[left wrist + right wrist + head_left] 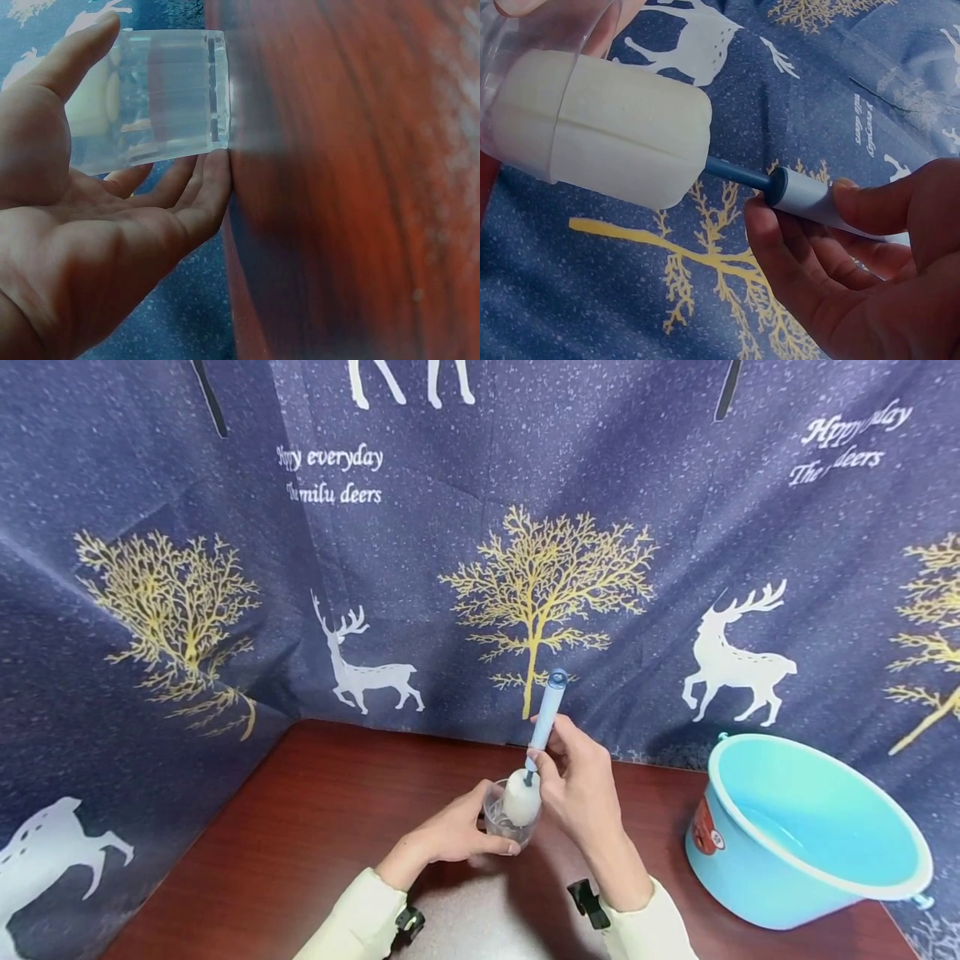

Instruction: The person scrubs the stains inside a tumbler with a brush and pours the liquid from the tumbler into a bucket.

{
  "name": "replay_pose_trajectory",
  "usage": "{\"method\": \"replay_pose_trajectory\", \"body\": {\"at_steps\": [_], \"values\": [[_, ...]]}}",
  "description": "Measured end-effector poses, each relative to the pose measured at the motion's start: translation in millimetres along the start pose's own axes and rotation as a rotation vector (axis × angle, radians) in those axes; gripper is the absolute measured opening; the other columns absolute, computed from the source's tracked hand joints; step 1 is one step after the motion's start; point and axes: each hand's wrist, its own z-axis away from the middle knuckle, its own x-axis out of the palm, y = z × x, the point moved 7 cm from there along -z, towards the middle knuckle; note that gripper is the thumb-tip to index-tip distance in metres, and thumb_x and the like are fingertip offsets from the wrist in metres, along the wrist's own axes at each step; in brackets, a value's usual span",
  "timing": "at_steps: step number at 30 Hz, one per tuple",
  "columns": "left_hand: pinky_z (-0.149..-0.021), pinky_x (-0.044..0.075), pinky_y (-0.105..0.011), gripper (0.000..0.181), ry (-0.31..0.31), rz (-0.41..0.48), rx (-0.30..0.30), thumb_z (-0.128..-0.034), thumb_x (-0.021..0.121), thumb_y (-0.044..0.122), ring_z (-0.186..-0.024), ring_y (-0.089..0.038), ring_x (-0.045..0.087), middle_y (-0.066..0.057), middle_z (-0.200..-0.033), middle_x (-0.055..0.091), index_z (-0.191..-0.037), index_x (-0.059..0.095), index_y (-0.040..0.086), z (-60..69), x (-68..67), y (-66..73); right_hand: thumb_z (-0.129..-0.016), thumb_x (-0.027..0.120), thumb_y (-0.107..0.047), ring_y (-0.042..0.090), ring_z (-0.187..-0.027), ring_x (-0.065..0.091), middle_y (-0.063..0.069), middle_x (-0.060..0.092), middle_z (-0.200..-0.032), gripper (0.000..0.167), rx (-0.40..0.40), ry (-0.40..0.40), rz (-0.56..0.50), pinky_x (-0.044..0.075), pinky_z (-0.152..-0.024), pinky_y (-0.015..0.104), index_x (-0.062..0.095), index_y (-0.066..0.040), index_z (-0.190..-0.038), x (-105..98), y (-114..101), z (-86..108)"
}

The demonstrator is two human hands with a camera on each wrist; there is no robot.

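One brush (679, 142) between right fingers (778, 251), cup (169, 90) between left fingers (212, 184)

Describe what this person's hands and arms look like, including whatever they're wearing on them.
The left hand and right hand are bare, without gloves. The left sleeve and right sleeve are pale cream and plain where visible, ending near the wrists. A small black fitting shows beside the left cuff, and a second black fitting beside the right.

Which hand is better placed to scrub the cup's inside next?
Probably the right hand: it grips the brush handle, with the sponge head partly inside the cup, which the left hand holds.
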Motion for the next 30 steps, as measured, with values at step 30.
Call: {"method": "replay_pose_trajectory", "body": {"at_steps": [30], "values": [[-0.105, 0.051, -0.035, 0.075, -0.004, 0.023, 0.002, -0.0843, 0.091, 0.042, -0.122, -0.015, 0.061, 0.001, -0.130, 0.063, -0.141, 0.048, 0.017, -1.3, 0.4, -1.3, -0.090, 0.077, 0.006, 0.010, -0.060, 0.061, 0.002, 0.071, -0.074, 0.023, 0.013, -0.026, 0.038, 0.051, -0.055, 0.027, 0.062, -0.010, -0.098, 3.9, -3.0, 0.7]]}}
